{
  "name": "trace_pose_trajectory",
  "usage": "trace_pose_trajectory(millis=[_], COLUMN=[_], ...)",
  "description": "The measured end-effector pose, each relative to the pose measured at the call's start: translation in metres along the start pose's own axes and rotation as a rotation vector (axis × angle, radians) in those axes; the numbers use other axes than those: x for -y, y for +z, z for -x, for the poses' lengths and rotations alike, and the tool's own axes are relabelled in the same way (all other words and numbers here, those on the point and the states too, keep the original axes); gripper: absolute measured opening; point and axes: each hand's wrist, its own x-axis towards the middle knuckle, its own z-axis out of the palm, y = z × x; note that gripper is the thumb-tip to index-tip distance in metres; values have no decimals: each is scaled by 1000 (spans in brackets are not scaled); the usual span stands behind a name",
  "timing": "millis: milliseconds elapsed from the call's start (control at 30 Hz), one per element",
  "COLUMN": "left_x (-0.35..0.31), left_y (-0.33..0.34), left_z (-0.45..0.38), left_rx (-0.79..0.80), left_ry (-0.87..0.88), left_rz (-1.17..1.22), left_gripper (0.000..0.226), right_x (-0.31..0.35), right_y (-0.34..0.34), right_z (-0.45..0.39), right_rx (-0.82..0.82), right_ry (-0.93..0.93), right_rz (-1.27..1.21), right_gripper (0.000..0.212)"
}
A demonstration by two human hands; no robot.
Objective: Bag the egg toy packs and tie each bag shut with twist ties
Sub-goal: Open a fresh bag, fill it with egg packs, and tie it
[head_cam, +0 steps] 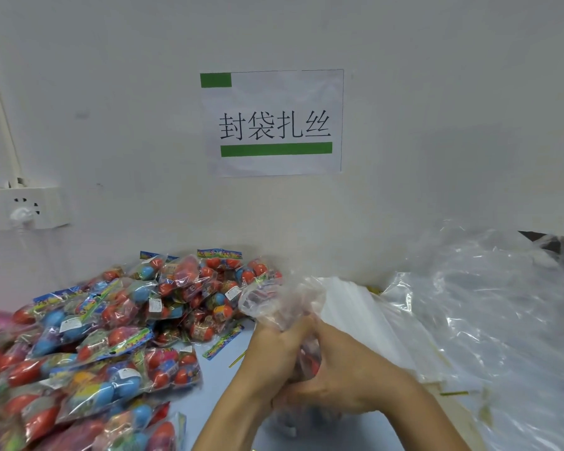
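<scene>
Backdrop: white wall with a paper sign [275,122] in the upper middle of the frame and a wall socket [23,208] at the left edge.
Surface: pale blue surface [219,375] across the lower frame, carrying everything below.
Stock: heap of egg toy packs [111,323] at the lower left, red and blue eggs in printed sleeves, well apart from the hands.
Bag in hand: clear plastic bag [275,304] at centre bottom, red eggs showing through it between the two palms, its loose mouth standing up above the fists.
Left hand [271,356]: fingers curled round the bag's gathered neck.
Right hand [342,375]: curled on the same bag from the right, touching the left.
Ties: one yellow-green twist tie [237,359] lies just left of the hands; another [454,393] at the lower right.
Spare bags: flat stack of bags [368,320] and a large crumpled plastic sheet [489,320] to the right.
Step, as I judge it: gathering the neck before tying.
Doing it well: probably squeeze out air, twist the neck narrow just above the packs, pin it with one hand and fetch the near tie with the other.
Risk: slippery film may spring open if both hands let go.
</scene>
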Motion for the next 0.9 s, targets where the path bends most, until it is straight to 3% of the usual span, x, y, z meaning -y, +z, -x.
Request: trace_pose_trajectory(millis=[167, 300, 467, 667, 900], left_x=[-4, -8, -5, -7, -7], left_y=[-2, 1, 7, 8, 6], left_z=[-1, 2, 5, 5, 7], left_rx=[-105, -60, -27, -43, -17], left_ry=[207, 341, 360, 251, 224], left_rz=[-456, -583, -572, -356, -278], left_gripper=[17, 33, 34, 36, 21], right_x=[2, 4, -7, -6, -8], right_y=[4, 12, 8, 10, 5], right_z=[-3, -9, -11, -14, -14], right_rx=[-41, -22, -20, -174, -85], right_ry=[57, 16, 5, -141, -76], right_rz=[124, 301, 293, -47, -40], right_gripper=[44, 43, 29, 35, 24])
